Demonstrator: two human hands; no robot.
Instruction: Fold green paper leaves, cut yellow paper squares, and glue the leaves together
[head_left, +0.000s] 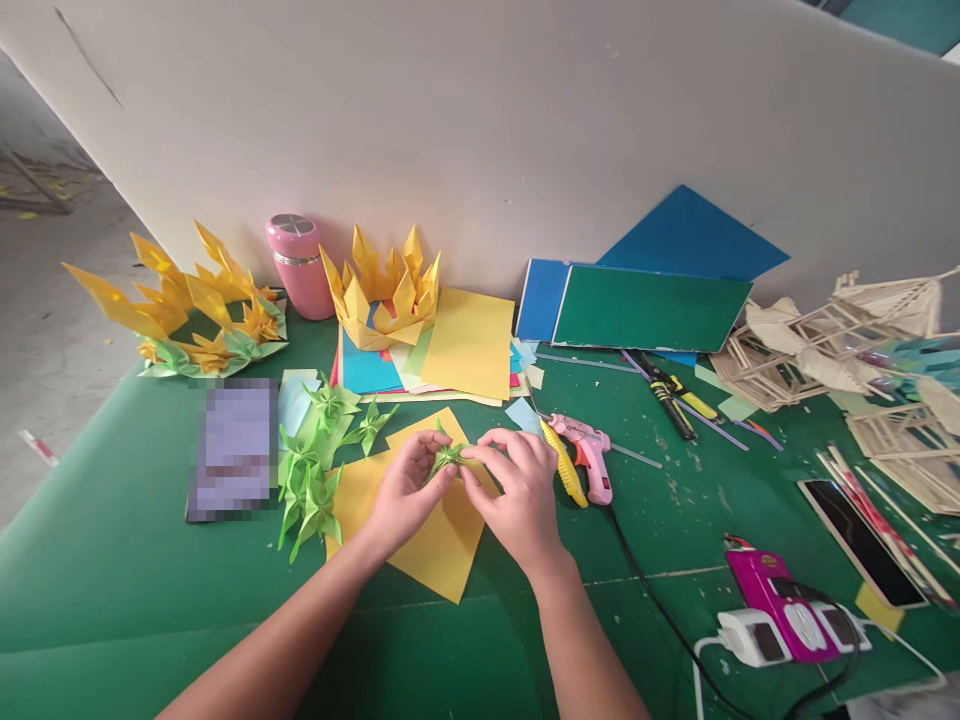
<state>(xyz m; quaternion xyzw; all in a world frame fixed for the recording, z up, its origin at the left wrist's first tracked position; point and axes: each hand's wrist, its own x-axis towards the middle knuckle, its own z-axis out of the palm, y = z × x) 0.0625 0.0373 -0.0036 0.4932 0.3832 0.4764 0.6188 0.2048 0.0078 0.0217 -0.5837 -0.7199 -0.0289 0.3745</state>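
Note:
Between my two hands is a small green paper flower [448, 457], held above yellow paper sheets [431, 555] on the green table. My left hand [409, 485] pinches the flower from the left, thumb and fingers around it. From the right, the thumb and fingertips of my right hand [521, 485] grip its petals. Part of the flower is hidden by the fingers. Several more green paper flowers [315, 500] lie just left of my left hand. A pink glue gun [589, 450] and a yellow cutter knife [564, 462] lie right of my right hand.
Two yellow paper crowns [386, 315] [169, 315], a pink flask [302, 270] and stacked coloured paper [469, 345] stand along the back. Blue and green boards [649, 310] lean on the wall. Stick models [802, 340], a phone [862, 540] and a power strip [787, 610] are right.

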